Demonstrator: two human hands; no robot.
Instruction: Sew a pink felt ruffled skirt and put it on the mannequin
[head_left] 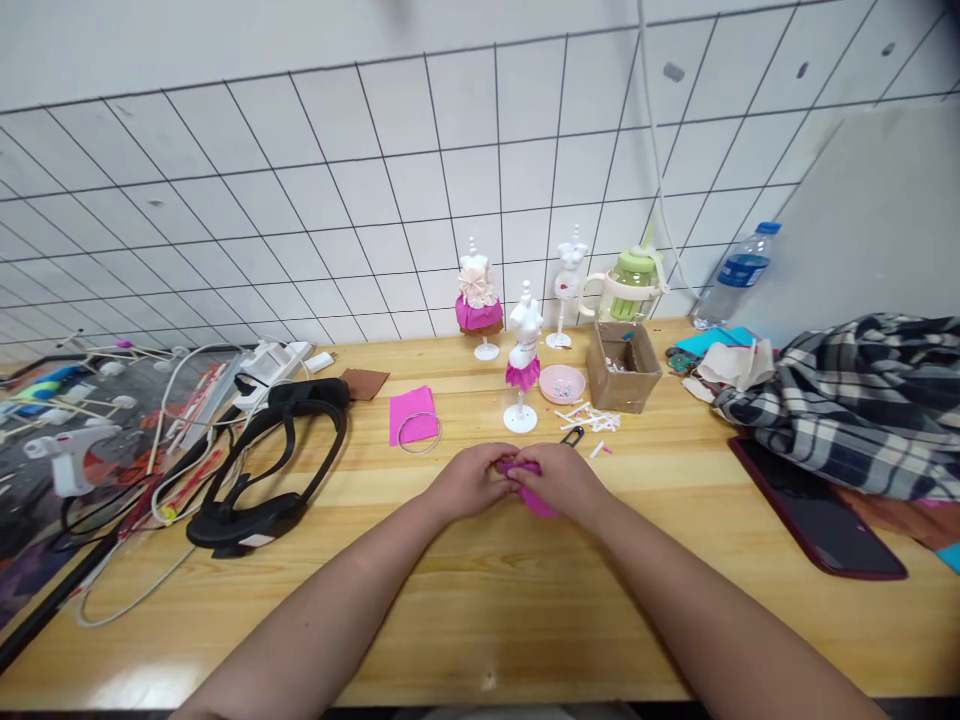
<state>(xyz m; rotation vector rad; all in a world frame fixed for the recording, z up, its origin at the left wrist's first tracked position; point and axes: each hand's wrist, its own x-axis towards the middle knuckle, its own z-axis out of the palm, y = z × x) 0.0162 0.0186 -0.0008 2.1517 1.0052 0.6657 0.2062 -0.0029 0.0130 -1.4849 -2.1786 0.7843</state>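
Both the left hand and right hand pinch closed on a small magenta fabric piece at centre of the wooden counter. At twelve o'clock, the white mannequin stand could likely topple if a hand bumps it.

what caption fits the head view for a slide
Both hands, left hand and right hand, pinch a pink fabric piece on the wooden table before a small mannequin.

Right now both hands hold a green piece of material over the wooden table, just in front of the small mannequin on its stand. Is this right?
Not quite: the piece of material is pink, not green. The head view shows the left hand and right hand holding it over the wooden table, before the small mannequin.
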